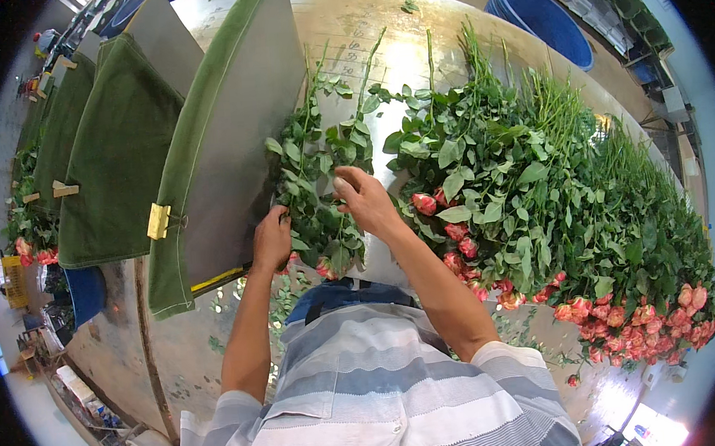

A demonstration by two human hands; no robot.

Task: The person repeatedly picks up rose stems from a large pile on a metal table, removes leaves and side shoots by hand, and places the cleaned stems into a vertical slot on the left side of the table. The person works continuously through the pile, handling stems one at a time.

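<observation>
My left hand (273,238) is at the near edge of an upright grey panel (239,132), fingers curled against the leaves of a few long-stemmed roses (303,158). Whether it grips a stem is hidden. Just to the right, my right hand (365,200) hovers over the leaves of the same small group, fingers bent and apart, with nothing visible in them. Pink-red blooms (326,267) of this group point toward me, partly covered by leaves. Farther right, a large heap of leafy roses (515,162) lies on the metal table (381,159), stems pointing away.
Green cloth (201,128) wraps the panel's edge, held by a yellow clip (159,221). More cloth-covered panels (116,146) stand to the left. Behind the table is a blue tub (539,24). Measuring marks (354,46) show on the tabletop. Fallen leaves litter the floor (181,372).
</observation>
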